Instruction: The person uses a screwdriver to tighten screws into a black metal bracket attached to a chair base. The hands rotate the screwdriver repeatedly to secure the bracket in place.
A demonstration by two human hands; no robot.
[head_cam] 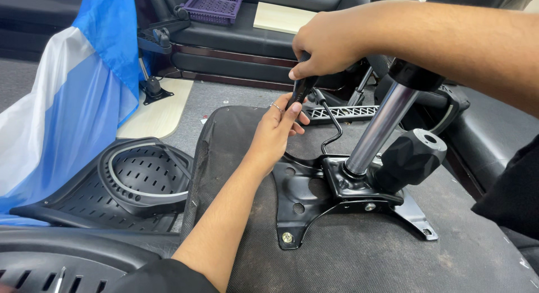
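Note:
An upturned office chair seat [348, 253] with dark fabric underside lies in front of me. A black metal mounting plate [300, 200] is bolted on it, carrying a chrome gas cylinder [379, 127] and a large black knob [410, 158]. A bent black lever rod [332, 130] rises from the plate to a black handle [303, 88]. My right hand [325, 43] is closed around the top of that handle. My left hand [275, 130] grips the handle's lower end from below, fingers wrapped on it, a ring on one finger.
A perforated black plastic chair back [135, 181] lies at the left. A blue and white cloth [73, 96] hangs beside it. Behind are a black sofa with a purple basket [213, 4], a pale wooden board [157, 110] and a black armrest part [160, 37].

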